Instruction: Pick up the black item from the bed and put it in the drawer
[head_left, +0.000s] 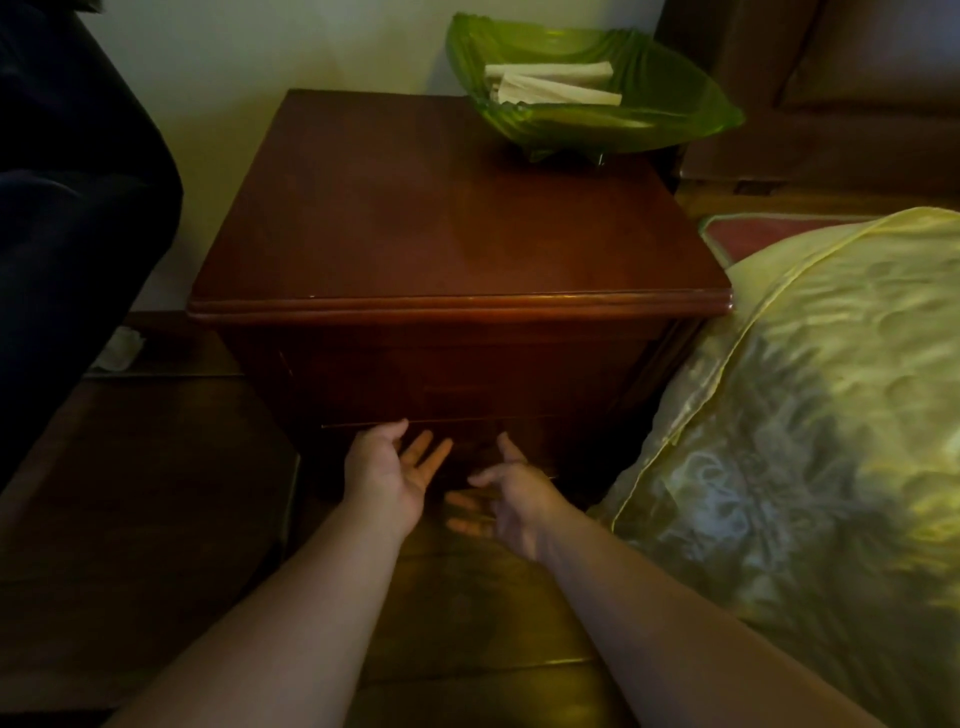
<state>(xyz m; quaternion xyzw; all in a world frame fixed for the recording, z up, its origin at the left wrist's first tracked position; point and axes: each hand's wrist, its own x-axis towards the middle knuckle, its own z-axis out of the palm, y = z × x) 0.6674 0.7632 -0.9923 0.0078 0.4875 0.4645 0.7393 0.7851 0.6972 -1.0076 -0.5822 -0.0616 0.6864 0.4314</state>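
You cannot make out the black item anywhere; the drawer (441, 400) front is dark and looks closed; your left hand (389, 475) and right hand (514, 493) reach low before the nightstand (457, 234), both empty, fingers spread apart; a green bowl (587, 88) stands on top; the bed (810, 415) lies at right.

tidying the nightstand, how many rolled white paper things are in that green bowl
2. Both rolled white paper pieces lie in the translucent green glass bowl on the nightstand's back right corner: one farther back, one nearer and angled. More could be hidden beneath them.
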